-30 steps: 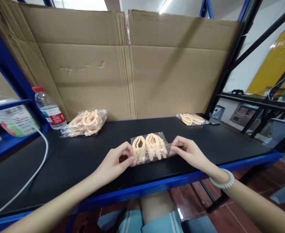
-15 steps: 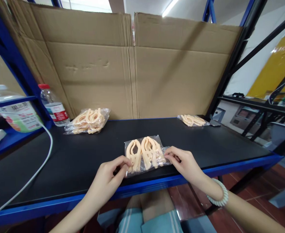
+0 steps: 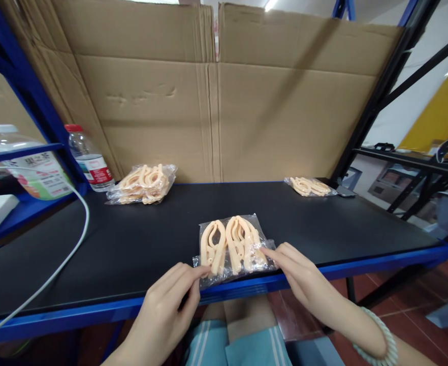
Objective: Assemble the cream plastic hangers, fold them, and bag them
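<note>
A clear plastic bag (image 3: 231, 251) of peach-coloured, curved plastic pieces, which look like folding hangers, lies flat near the front edge of the black table. My left hand (image 3: 170, 302) touches the bag's lower left corner with its index finger, the thumb apart below it. On the other side, my right hand (image 3: 298, 272) rests its outstretched index finger on the right part of the bag; its thumb is mostly hidden. Neither hand grips the bag.
A stack of similar bags (image 3: 144, 184) lies at the back left beside a red-capped bottle (image 3: 90, 160). Another such bag (image 3: 310, 186) and a dark flat object (image 3: 345, 191) lie at the back right. A white cable (image 3: 80, 236) crosses the left side. Cardboard (image 3: 163, 122) stands behind.
Both hands have eased from a pinch on the bag's sides to fingers laid on it. The view has tilted down slightly, and the bag's plastic edges now spread out at its sides.
</note>
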### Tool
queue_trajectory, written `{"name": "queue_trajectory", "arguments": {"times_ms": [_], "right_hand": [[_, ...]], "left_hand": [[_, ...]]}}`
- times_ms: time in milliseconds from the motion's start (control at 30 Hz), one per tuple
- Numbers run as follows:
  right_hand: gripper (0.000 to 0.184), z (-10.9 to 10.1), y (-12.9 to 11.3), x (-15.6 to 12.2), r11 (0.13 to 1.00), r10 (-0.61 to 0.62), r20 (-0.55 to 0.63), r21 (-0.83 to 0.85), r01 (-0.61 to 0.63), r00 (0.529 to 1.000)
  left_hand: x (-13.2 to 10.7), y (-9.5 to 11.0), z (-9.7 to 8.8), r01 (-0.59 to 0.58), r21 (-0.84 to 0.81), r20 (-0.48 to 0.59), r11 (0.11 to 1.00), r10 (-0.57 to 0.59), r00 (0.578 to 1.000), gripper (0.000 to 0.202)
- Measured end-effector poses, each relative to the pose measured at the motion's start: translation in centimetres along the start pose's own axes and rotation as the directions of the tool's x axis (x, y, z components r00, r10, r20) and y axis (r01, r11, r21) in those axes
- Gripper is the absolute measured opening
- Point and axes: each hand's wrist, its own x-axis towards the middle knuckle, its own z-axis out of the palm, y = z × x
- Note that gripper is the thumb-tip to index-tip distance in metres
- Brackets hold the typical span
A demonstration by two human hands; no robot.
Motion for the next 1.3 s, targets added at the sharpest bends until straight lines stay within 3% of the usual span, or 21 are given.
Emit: {"name": "queue_trajectory", "arguments": {"times_ms": [200, 367, 467, 567, 1100, 1200, 1300], "right_hand": [[0.045, -0.6, -0.5, -1.1, 0.993, 0.018, 0.160, -0.116, 0.001, 0.987], [0.044, 0.7, 0.8, -1.8, 0.985, -0.064, 0.027, -0.160, 0.067, 0.998], [0.044, 1.4, 1.1, -2.0, 0.979, -0.104, -0.077, -0.185, 0.088, 0.992], [0.042, 1.7, 1.0, -2.2, 0.973, -0.140, -0.167, -0.206, 0.104, 0.976], [0.045, 1.7, 1.1, -2.6, 0.964, -0.252, -0.310, -0.168, 0.208, 0.917], [0.042, 1.1, 0.8, -1.9, 0.962, -0.266, -0.316, -0.150, 0.229, 0.911], [0.038, -0.4, 0.0, 0.6, 0.950, -0.309, -0.279, -0.131, 0.282, 0.909]], "left_hand": [[-0.7, -0.1, -0.1, -0.056, 0.124, 0.030, 0.991, 0.053, 0.998, 0.030], [-0.9, -0.4, 0.3, -0.152, 0.308, -0.004, 0.939, 0.161, 0.987, 0.038], [-1.2, -0.7, 0.7, -0.235, 0.318, 0.073, 0.918, 0.223, 0.972, 0.043], [-1.7, -0.9, 0.9, -0.238, 0.320, 0.039, 0.917, 0.238, 0.970, 0.043], [-2.4, -0.5, 1.5, -0.205, 0.242, -0.164, 0.948, 0.249, 0.955, 0.032], [-2.3, -0.7, 0.9, -0.246, 0.233, -0.153, 0.941, 0.285, 0.946, 0.032], [-1.0, -1.0, -0.8, -0.256, 0.261, -0.181, 0.931, 0.308, 0.934, 0.032]]}}
